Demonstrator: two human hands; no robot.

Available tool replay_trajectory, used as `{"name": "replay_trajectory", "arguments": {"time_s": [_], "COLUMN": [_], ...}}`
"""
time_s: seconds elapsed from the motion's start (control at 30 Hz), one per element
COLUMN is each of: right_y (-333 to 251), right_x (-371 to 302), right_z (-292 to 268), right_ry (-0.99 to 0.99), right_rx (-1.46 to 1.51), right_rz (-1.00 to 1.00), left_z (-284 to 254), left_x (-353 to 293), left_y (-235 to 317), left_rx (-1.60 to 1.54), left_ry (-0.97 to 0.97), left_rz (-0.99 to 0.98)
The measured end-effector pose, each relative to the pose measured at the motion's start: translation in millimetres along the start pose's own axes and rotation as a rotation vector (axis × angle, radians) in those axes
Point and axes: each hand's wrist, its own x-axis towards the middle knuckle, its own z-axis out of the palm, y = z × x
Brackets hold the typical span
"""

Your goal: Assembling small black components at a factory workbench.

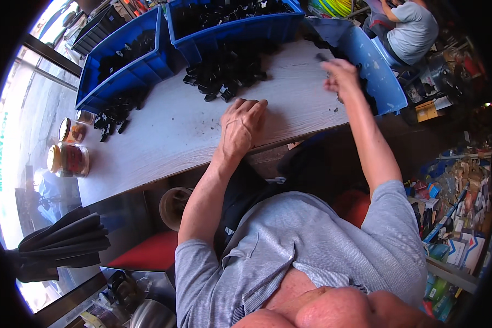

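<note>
My left hand [242, 127] rests at the near edge of the pale table [175, 139], fingers curled under; whatever they may hold is hidden. Just beyond it lies a loose pile of small black plastic parts [227, 74]. Toward the right, my right hand [343, 80] is raised beside a light blue bin [385, 82], its fingers smeared by motion. A small dark blurred piece [322, 57] shows at its fingertips, and I cannot tell whether it is gripped or loose. More black parts lie inside that bin, partly behind the hand.
Two dark blue crates of black parts, one at the left [167, 57] and one at the back [240, 31], line the table. Lidded jars [71, 158] stand at its left edge. A folded black umbrella [65, 240] is lower left. Another person [413, 30] sits at the upper right.
</note>
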Motion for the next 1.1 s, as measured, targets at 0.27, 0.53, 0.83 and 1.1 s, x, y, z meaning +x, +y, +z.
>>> {"name": "replay_trajectory", "arguments": {"time_s": [0.27, 0.53, 0.83, 1.1], "right_y": [-17, -26, -10, 1], "right_x": [49, 95, 122, 114], "right_z": [-13, 28, 29, 0], "right_ry": [0.133, 0.062, 0.126, 0.2], "right_rx": [-0.053, -0.491, -0.719, -0.407], "right_rz": [-0.007, -0.027, -0.105, 0.083], "left_z": [3, 4, 6, -1], "left_x": [5, 6, 5, -6], "left_y": [0, -3, -7, -17], "left_rx": [0.005, 0.0, -0.05, -0.235], "left_ry": [0.034, 0.004, 0.121, 0.344], "left_rz": [-0.043, -0.103, -0.096, -0.141]}}
